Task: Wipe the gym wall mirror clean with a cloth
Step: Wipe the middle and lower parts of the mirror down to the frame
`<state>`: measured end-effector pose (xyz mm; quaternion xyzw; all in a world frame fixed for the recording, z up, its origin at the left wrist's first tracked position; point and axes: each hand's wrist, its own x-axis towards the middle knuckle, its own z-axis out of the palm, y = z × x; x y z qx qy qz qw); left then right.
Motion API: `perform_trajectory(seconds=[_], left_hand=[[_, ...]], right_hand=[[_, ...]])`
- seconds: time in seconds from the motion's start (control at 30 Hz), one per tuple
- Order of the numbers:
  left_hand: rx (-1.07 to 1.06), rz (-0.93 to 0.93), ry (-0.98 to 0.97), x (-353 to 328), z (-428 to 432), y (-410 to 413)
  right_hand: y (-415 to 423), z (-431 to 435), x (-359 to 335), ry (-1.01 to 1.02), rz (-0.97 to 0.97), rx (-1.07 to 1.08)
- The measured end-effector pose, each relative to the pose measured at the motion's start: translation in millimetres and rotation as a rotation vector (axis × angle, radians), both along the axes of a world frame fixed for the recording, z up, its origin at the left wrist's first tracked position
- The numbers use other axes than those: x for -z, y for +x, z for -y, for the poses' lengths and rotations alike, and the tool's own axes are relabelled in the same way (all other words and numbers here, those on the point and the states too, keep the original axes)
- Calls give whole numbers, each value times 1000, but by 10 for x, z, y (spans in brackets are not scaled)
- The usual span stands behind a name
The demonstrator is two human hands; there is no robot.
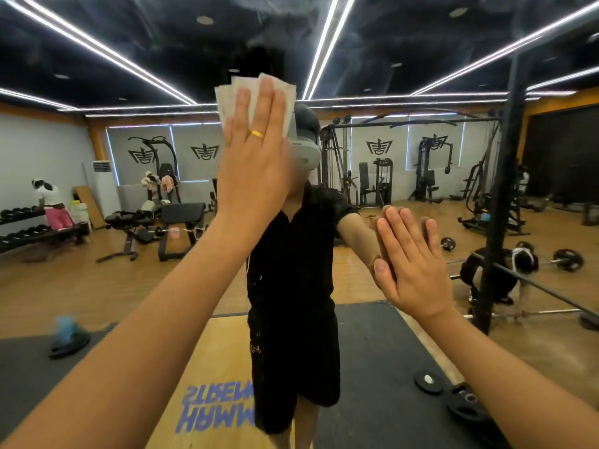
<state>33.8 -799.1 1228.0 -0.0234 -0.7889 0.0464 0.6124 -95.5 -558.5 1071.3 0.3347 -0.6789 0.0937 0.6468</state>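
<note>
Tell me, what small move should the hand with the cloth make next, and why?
Probably sweep the left hand and its cloth upward over the mirror: it presses the cloth flat on the glass, and hazy streaks show above. The right hand rests flat lower down.

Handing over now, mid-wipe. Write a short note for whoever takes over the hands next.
Left hand: open, flat fingers pressing the white cloth against the mirror, up high.
Right hand: open, bare palm flat on the glass, lower and further right.
Done: cannot tell how much is wiped.
Left: hazy smears show on the upper glass; wipe there, then probably where the right hand rests.
</note>
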Motion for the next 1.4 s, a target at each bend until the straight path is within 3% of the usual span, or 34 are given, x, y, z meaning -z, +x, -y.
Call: perform_trajectory(seconds=[0.1,0.37,0.5,0.63,0.73,0.93,1.1,1.23,1.4], left_hand=[[40,-41,61,-103,-119,-57],[-30,47,-18,830,-60,-9],[-57,39,-35,366,-131,-61],[9,-54,124,-167,-361,-160],[9,-103,195,-98,-635,-282],[-28,9,-19,577,-645,-268],[53,-44,108,-38,-655,-253],[46,-61,68,-365,-550,-299],[13,-13,47,543,-490,-202]], right_hand=[[-10,-16,18,5,-8,2],[-23,35,-22,-13,-45,3],[10,31,19,-19,-25,-20],[13,50,29,-31,4,-63],[17,51,19,-29,25,-81],[-19,-27,23,-19,4,-60],[-21,-28,33,-20,14,-70],[-14,-29,23,-16,11,-63],[-37,-16,11,-24,-32,-44]])
